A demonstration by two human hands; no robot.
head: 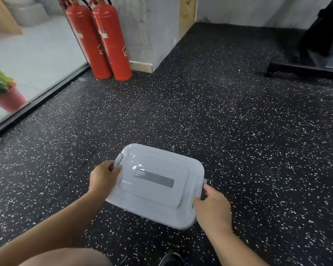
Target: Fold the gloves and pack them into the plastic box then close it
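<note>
Plastic box point(156, 185) is sitting lid-on over the speckled floor point(238, 141). Left hand point(103, 178) and right hand point(212, 207) are gripping its end latches, fingers point(115, 167) curled around them.

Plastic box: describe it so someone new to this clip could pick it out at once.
On the black speckled floor, nearest the camera, sits the plastic box, between the left hand and the right hand. It is pale grey with its lid on and a darker grey strip across the top, unlike the two red fire extinguishers farther back.
</note>
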